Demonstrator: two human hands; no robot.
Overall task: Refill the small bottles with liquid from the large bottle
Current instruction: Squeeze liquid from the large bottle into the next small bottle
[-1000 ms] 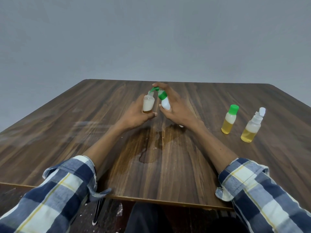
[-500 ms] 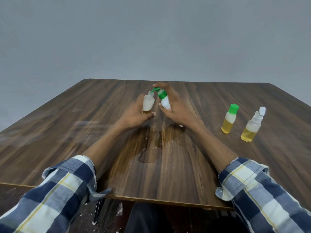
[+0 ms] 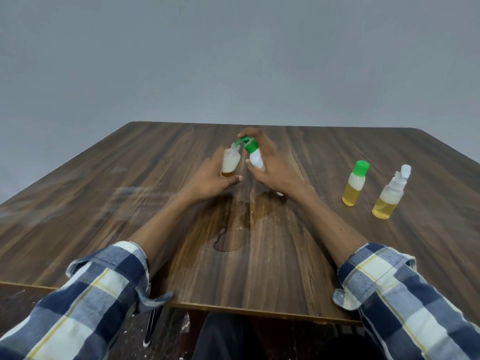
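My left hand (image 3: pixel 211 181) grips a small translucent bottle (image 3: pixel 230 162), uncapped, with a little amber liquid at its bottom. My right hand (image 3: pixel 272 167) grips a white bottle with a green flip cap (image 3: pixel 253 153), tilted left so its open spout meets the small bottle's mouth. Both are held above the middle of the wooden table (image 3: pixel 104 203). At the right stand a small green-capped bottle (image 3: pixel 354 187) and a small bottle with a white flip cap (image 3: pixel 391 196), each partly filled with yellow liquid.
A puddle of spilled liquid (image 3: pixel 231 240) spreads on the table under and in front of my hands. A small white object (image 3: pixel 280 193) peeks out beneath my right wrist. The near table edge runs just behind my plaid sleeves.
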